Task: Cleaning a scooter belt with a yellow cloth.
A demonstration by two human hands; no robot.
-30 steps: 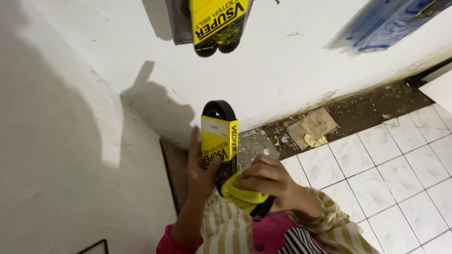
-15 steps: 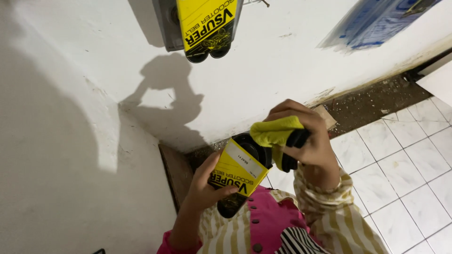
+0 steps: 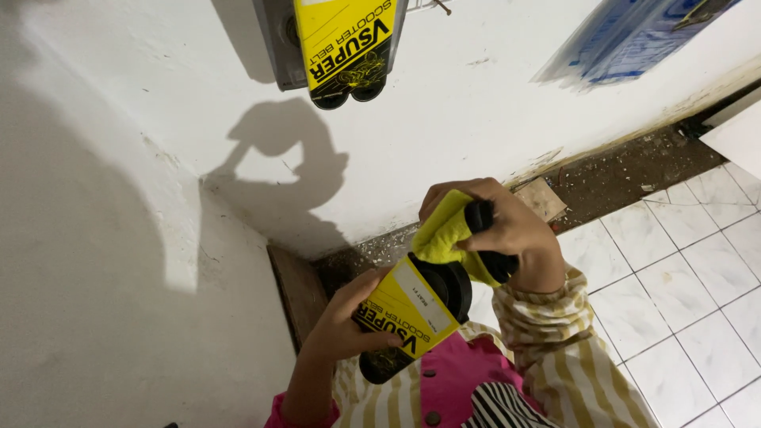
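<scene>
My left hand grips a black rubber belt by its yellow cardboard sleeve, held tilted in front of my chest. My right hand presses a yellow cloth around the belt's upper loop, which sticks out between my fingers. Both hands are close together above my striped and pink clothing.
More sleeved black belts hang high on the white wall. Blue plastic packets hang at the upper right. White floor tiles lie to the right, with a dirty strip and a cardboard scrap along the wall's foot.
The belt went from upright to tilted and came closer to my chest. My right hand with the cloth moved from the belt's lower end to its upper loop.
</scene>
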